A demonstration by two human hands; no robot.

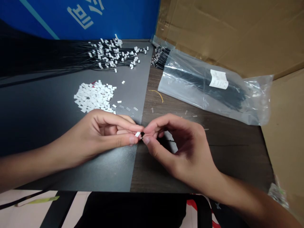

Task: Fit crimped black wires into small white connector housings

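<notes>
Between the thumb and fingers of my left hand is a small white connector housing. My right hand pinches a thin black wire close to its metal terminal, which points at the housing. The fingertips of both hands nearly meet over the seam between the grey mat and the dark wood table. Whether the terminal has entered the housing, I cannot tell. Just beyond my left hand lies a heap of loose white connector housings.
Black wires with white connectors lie bundled at the back left. A clear plastic bag of black wires rests at the back right, before a cardboard sheet. A yellow strip and small clear bits lie on the table. A blue panel stands behind.
</notes>
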